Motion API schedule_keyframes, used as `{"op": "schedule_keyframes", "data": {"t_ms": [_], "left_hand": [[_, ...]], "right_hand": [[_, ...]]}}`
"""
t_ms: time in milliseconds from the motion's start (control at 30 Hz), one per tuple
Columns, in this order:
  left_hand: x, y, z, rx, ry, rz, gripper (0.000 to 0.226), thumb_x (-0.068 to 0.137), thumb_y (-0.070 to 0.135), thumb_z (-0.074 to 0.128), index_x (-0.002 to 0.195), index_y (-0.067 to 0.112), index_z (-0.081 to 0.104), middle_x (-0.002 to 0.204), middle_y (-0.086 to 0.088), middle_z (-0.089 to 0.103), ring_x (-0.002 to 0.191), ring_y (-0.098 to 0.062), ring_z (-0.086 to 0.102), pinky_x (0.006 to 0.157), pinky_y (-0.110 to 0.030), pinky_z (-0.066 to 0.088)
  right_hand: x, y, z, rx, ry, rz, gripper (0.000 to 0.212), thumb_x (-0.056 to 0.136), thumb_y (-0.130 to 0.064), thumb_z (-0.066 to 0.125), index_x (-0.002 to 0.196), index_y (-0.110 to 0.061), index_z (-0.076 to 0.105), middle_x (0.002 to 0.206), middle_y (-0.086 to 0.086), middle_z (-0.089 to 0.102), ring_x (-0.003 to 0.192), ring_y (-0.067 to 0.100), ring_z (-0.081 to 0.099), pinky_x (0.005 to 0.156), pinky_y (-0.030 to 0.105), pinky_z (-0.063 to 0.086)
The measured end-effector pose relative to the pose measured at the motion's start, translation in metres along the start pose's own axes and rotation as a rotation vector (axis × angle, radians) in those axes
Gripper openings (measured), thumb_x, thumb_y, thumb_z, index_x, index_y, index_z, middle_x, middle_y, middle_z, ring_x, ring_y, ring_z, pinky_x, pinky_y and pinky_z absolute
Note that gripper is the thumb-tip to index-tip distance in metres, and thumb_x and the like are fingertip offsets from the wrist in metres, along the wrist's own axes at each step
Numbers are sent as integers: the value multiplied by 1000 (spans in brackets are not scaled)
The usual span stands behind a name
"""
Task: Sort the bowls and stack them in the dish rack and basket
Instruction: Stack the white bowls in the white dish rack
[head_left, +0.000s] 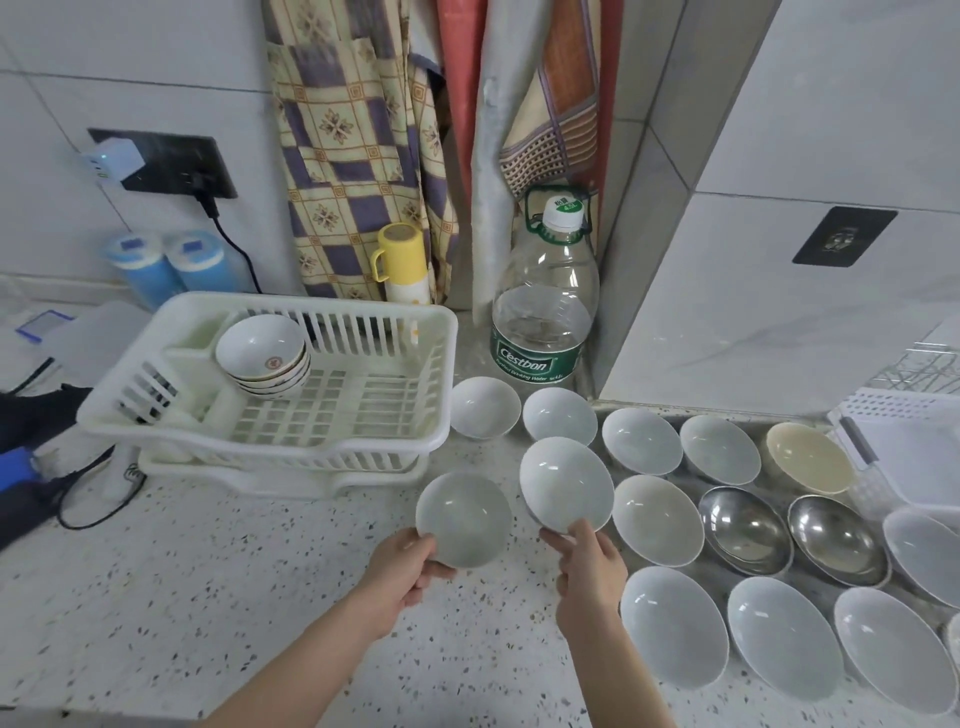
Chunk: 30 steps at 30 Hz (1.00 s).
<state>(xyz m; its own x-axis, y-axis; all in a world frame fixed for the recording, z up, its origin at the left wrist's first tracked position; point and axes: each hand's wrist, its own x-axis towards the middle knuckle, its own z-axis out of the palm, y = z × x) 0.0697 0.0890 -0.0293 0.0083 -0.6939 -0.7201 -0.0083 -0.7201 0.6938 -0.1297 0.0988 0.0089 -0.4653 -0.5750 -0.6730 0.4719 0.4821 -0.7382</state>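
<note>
Dish rack (270, 415) at left holds a stack of patterned bowls (265, 356). I see the left hand (402, 574) gripping a white bowl (464, 519) by its rim, the right hand (589, 571) pinching a second white bowl (566, 483); loose bowls (779, 525) fill the counter (208, 597) at right.

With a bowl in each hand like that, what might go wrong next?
Each pale bowl is held only at its near rim: the left hand grips one bowl, the right hand pinches another, so either might slip. The two rims are close and could knock together. In the dish rack the patterned bowl stack leans; setting a bowl down against it might tip it.
</note>
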Motion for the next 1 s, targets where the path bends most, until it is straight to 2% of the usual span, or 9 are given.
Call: {"op": "schedule_keyframes", "data": {"t_ms": [200,333,467,600,667,733,767,867,1000], "left_hand": [[-35,14,-41,119,-111,66,33,86,6,49,116,15,59,80,-20,76,43,-10,34,41,-20,27],[-56,30,-72,162,-190,96,32,83,7,46,111,13,61,81,-21,76,46,-14,29,44,-21,26],[-71,47,-109,165,-214,149,31,82,6,47,107,11,63,82,-24,75,42,-13,27,43,-21,23],[-71,60,-153,104,-150,207,28,86,4,46,105,11,66,80,-27,73,41,-13,30,43,-22,22],[-67,68,-175,52,-104,247,27,88,4,46,104,9,66,77,-30,71,39,-13,29,42,-21,22],[-59,78,-195,0,-49,293,25,89,4,45,103,7,65,76,-30,71,39,-13,25,40,-20,22],[-55,83,-203,-29,-17,315,25,90,3,45,104,7,64,76,-30,71,39,-13,25,39,-20,23],[-41,99,-225,-113,55,386,21,92,2,44,103,4,62,76,-28,72,39,-12,24,39,-20,24],[-21,120,-251,-158,136,492,19,91,4,46,101,3,62,77,-25,72,39,-10,24,38,-19,24]], "right_hand": [[-40,-29,29,45,-70,-163,9,82,-9,50,74,-11,46,77,13,76,39,10,18,35,20,22],[-66,-47,63,74,-142,-278,13,81,-10,51,69,-11,46,77,11,76,39,10,18,35,18,22],[-77,-55,108,-1,-211,-422,13,82,-10,52,69,-9,51,71,14,75,41,10,20,37,18,25],[-75,-53,156,-184,-254,-543,10,81,-13,53,76,-12,61,66,6,74,43,1,44,55,25,34],[-69,-50,181,-252,-275,-562,11,81,-16,52,82,-15,63,63,1,73,55,0,56,59,29,36],[-61,-46,204,-307,-288,-548,13,84,-17,52,89,-18,64,61,-2,73,74,12,65,61,31,38],[-57,-44,215,-336,-285,-534,15,85,-18,52,92,-18,65,60,-3,72,77,15,65,61,30,38],[-43,-36,241,-407,-269,-479,21,86,-21,52,97,-9,65,62,1,73,66,13,57,56,29,37],[-27,-28,266,-525,-245,-451,21,87,-20,51,95,-8,66,68,7,74,63,13,56,54,28,38]]}}
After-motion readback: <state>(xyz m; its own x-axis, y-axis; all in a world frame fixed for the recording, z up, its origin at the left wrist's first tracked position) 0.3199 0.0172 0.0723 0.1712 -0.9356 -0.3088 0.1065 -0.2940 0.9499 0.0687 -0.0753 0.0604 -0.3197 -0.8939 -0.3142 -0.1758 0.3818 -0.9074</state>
